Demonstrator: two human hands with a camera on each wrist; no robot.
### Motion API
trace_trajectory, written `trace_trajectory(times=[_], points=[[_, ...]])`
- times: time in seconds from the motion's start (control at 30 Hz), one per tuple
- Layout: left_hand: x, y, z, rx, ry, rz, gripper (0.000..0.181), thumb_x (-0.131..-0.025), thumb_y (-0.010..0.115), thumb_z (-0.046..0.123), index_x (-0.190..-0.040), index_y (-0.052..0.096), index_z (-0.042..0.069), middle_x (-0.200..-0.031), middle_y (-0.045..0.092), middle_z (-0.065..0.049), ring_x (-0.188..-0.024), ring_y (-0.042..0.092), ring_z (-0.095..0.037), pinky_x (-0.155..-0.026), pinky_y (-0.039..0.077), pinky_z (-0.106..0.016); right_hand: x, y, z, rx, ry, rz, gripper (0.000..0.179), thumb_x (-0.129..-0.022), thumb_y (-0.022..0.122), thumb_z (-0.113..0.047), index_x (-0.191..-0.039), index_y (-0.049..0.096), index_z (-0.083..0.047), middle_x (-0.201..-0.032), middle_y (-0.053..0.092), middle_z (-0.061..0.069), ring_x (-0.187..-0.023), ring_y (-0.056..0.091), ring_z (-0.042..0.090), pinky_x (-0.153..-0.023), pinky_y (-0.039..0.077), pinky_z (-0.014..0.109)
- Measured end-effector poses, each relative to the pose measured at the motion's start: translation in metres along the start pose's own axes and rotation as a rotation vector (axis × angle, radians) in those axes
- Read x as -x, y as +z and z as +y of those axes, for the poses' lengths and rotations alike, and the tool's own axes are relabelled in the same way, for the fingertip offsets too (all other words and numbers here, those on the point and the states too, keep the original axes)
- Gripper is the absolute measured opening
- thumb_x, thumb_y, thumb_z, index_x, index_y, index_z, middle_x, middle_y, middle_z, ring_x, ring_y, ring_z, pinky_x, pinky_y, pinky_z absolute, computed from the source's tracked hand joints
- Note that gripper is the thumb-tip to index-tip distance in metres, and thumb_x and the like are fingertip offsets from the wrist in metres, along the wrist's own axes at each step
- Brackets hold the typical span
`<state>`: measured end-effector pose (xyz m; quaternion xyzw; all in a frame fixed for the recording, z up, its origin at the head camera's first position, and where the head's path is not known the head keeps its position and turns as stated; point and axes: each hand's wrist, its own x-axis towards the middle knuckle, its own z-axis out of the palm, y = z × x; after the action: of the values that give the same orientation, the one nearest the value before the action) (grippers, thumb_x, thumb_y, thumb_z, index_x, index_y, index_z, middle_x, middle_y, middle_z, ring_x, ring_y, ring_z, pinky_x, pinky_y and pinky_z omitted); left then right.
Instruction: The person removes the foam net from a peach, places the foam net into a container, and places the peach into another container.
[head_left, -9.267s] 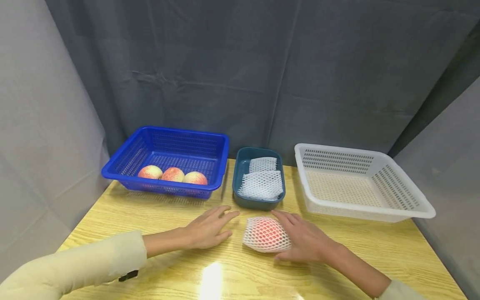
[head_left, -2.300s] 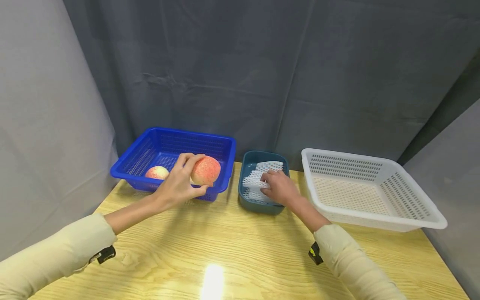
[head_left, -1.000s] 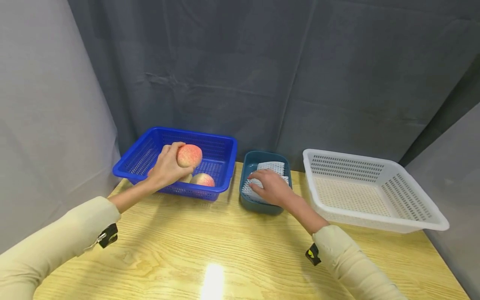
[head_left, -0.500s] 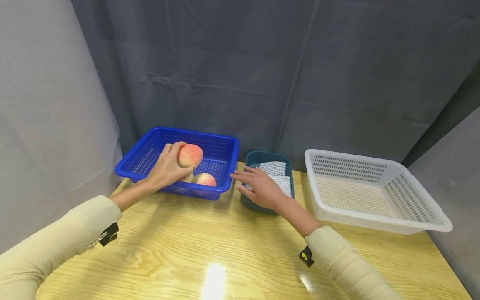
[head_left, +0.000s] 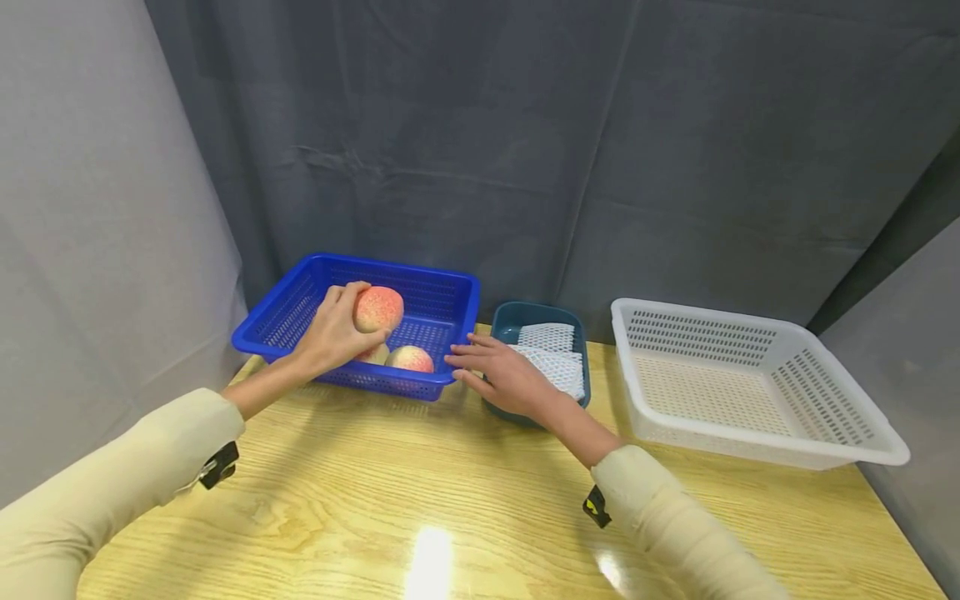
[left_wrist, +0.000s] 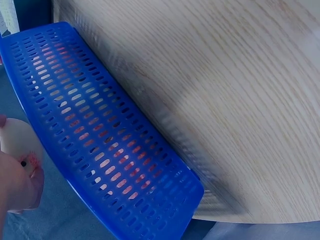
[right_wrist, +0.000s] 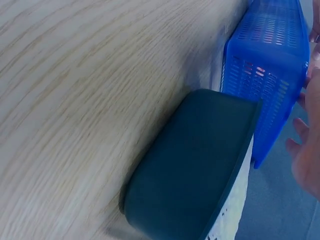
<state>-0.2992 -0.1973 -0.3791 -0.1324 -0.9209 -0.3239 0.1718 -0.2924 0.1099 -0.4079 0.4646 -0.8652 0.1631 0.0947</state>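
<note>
My left hand (head_left: 333, 332) grips a red-and-cream peach (head_left: 380, 309), holding it above the near side of the blue basket (head_left: 450, 304). Below it, another peach (head_left: 411, 358) lies in the basket, with one more beside it partly behind the hand. In the left wrist view, the left hand (left_wrist: 20, 185) and its held peach (left_wrist: 17, 140) show past the basket rim. My right hand (head_left: 506, 377) holds nothing; its spread fingers reach to the basket's right rim. It passes over the front left of a dark teal bin (right_wrist: 195, 165), which holds white foam net sleeves (head_left: 557, 368).
A white perforated basket (head_left: 750, 433) stands on the right of the wooden table (head_left: 337, 508). Dark grey cloth (head_left: 465, 150) hangs behind the containers, with paler cloth at both sides. The teal bin stands between the two baskets.
The net-covered peach on the table earlier is gone from there. My left hand carried a bare peach back over the blue basket. My right hand left the foam sleeves and moved left.
</note>
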Motion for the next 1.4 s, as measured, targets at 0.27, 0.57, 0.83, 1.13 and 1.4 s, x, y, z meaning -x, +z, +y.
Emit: trace_trajectory(times=[0.27,0.57,0.83,1.13,1.4], points=[[-0.001,0.003,0.001,-0.001,0.004,-0.014,0.073,-0.079,0.082,0.029,-0.138,0.047,0.005,-0.121,0.048,-0.024,-0.1,0.054,-0.037,-0.078,0.054,-0.052,-0.009,0.008,0.001,0.002,-0.063,0.022,0.035,-0.106,0.05,-0.025,-0.132,0.066,-0.008,-0.138,0.059,0.01,-0.14,0.039,0.03,-0.117,0.025,0.042],[-0.004,0.009,-0.001,-0.009,-0.014,-0.037,0.073,-0.08,0.081,0.033,-0.139,0.046,0.007,-0.122,0.047,-0.022,-0.1,0.053,-0.037,-0.077,0.054,-0.052,-0.017,0.012,0.003,-0.017,-0.063,-0.052,0.038,-0.108,0.043,-0.027,-0.132,0.066,-0.007,-0.138,0.059,0.009,-0.142,0.036,0.03,-0.116,0.026,0.048],[-0.01,0.016,0.0,-0.034,-0.048,-0.094,0.076,-0.081,0.078,0.04,-0.142,0.046,0.008,-0.123,0.048,-0.023,-0.098,0.053,-0.036,-0.072,0.054,-0.048,-0.018,0.012,0.002,-0.035,-0.039,-0.064,0.039,-0.109,0.042,-0.03,-0.13,0.068,-0.011,-0.139,0.059,0.007,-0.144,0.033,0.029,-0.119,0.019,0.039],[-0.022,0.021,0.002,-0.088,-0.057,-0.186,0.077,-0.084,0.074,0.044,-0.144,0.049,0.003,-0.125,0.051,-0.026,-0.104,0.054,-0.037,-0.075,0.054,-0.048,-0.022,0.013,0.001,-0.033,-0.061,-0.071,0.04,-0.109,0.042,-0.03,-0.129,0.068,-0.008,-0.137,0.06,0.011,-0.143,0.034,0.032,-0.118,0.023,0.047],[-0.031,0.027,0.003,-0.113,-0.047,-0.235,0.073,-0.085,0.074,0.041,-0.143,0.048,0.004,-0.12,0.054,-0.023,-0.101,0.055,-0.036,-0.074,0.054,-0.047,-0.022,0.014,0.001,-0.013,-0.046,-0.077,0.039,-0.109,0.042,-0.031,-0.129,0.069,-0.01,-0.138,0.059,0.005,-0.143,0.034,0.027,-0.119,0.019,0.038]])
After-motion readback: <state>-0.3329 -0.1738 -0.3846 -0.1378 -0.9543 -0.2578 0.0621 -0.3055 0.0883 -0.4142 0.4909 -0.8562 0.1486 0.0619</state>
